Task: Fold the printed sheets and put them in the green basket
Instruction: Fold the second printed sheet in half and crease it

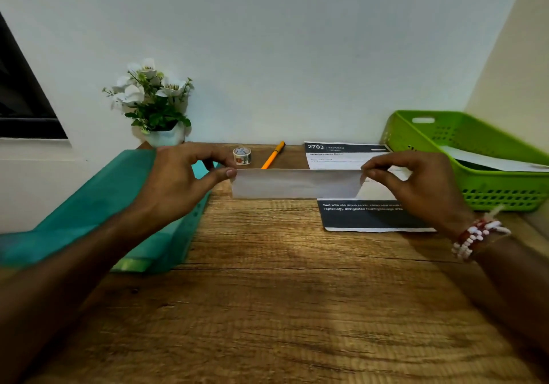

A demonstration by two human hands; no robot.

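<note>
A folded white sheet (pixel 297 184) hangs as a narrow strip above the wooden desk. My left hand (pixel 181 178) pinches its left end between thumb and fingers. My right hand (pixel 416 181) pinches its right end the same way. Behind the strip, a printed sheet (pixel 353 217) with dark bands and the number 2703 lies flat on the desk. The green basket (pixel 427 137) stands at the far right against the wall, with a white folded sheet (pixel 487 160) lying inside it.
A teal tray (pixel 166 235) stands at the left edge of the desk. A white pot of flowers (pixel 154 104), a small tape roll (pixel 242 155) and an orange pen (pixel 273 155) sit along the back wall. The wall corner closes in behind the basket.
</note>
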